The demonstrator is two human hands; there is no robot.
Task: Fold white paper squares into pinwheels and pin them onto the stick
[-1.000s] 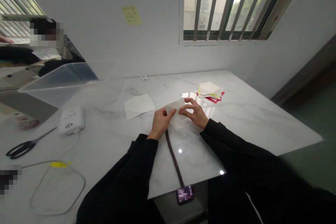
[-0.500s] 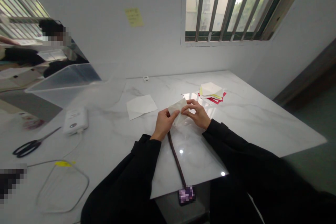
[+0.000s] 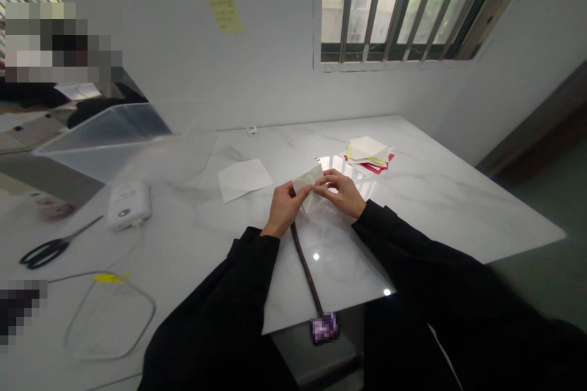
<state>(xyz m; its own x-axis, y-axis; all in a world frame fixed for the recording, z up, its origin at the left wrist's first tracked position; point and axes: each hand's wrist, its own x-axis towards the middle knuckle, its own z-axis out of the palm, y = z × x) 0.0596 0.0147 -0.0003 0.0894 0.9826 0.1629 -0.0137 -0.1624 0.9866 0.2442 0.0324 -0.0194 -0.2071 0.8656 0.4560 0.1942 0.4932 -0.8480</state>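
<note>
A folded piece of white paper is held between my two hands, just above the marbled white table. My left hand grips its left side, with the thumb laid on the front. On the right side, my right hand pinches the paper with thumb and fingers close to my left thumb. Fingers cover part of the paper, so its full folded shape is hidden. Left of my hands, a flat sheet of white paper lies on the table.
Stacked at the back right are white, yellow and red papers. Black scissors, a white power bank and a grey cable lie left. A clear plastic bin stands behind them. A dark strap runs towards the front edge.
The camera view has tilted slightly, so the scene sits a little higher in the picture. Both hands keep hold of the folded paper in nearly the same pose.
</note>
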